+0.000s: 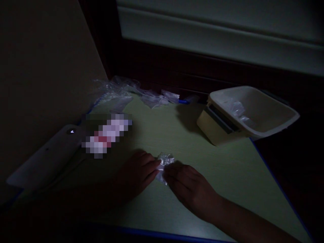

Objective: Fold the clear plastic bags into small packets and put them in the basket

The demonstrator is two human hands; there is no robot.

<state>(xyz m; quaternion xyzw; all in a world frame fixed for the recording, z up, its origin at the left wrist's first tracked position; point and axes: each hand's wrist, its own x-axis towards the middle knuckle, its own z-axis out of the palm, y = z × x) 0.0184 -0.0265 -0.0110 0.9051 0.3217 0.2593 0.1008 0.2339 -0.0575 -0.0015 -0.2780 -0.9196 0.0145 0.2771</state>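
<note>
Between my two hands, over the middle of the pale green table (162,128), is a small crinkled clear plastic bag (165,158). My left hand (141,170) pinches its left side between thumb and fingers. From the right, my right hand (191,187) closes on the bag's other side, its fingertips bent down and partly hidden in the dark. The bag looks crumpled at its far end, with a flatter piece hanging toward me. Whether anything is inside it I cannot tell in this dim light.
A cream plastic bin (217,130) with clear plastic inside leans tilted at the table's right edge. Crumpled clear plastic bags (118,89) lie along the back, near a small blue object (183,101). At left are a blurred-out lit thing (106,135) and a white flat board (48,155).
</note>
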